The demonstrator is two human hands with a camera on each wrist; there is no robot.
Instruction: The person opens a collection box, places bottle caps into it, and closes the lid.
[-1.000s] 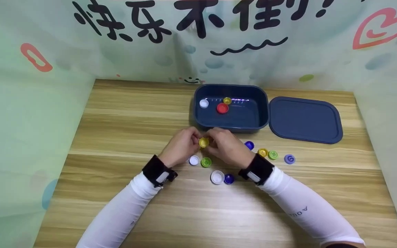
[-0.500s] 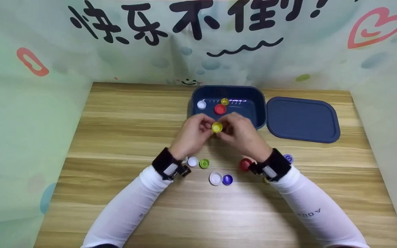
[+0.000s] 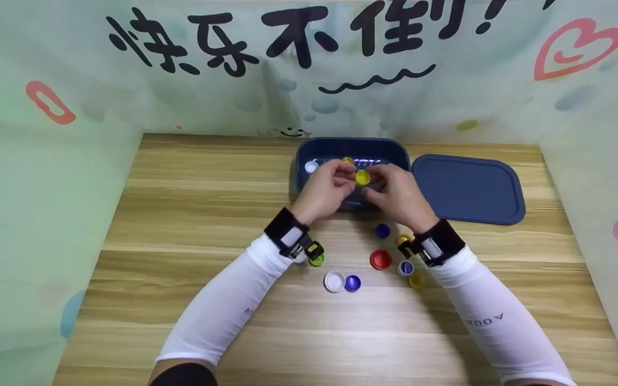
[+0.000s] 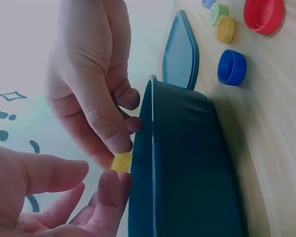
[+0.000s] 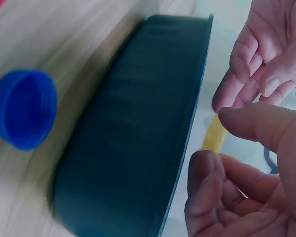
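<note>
Yellow cap (image 3: 362, 178) and both hands now moved from near side of box (image 3: 360, 206) to above it. Right hand (image 3: 401, 195) pinches cap between thumb and fingertips. Left hand (image 3: 322, 192) loosely spread, thumb apart from fingers, fingertips at cap's left; contact unclear. Box beneath both hands. Lid (image 3: 468, 188) right of right hand. Blue cap (image 3: 382, 231) on table (image 3: 207, 214), nearer person than right hand; red cap (image 3: 380, 260) nearer yet.
</note>
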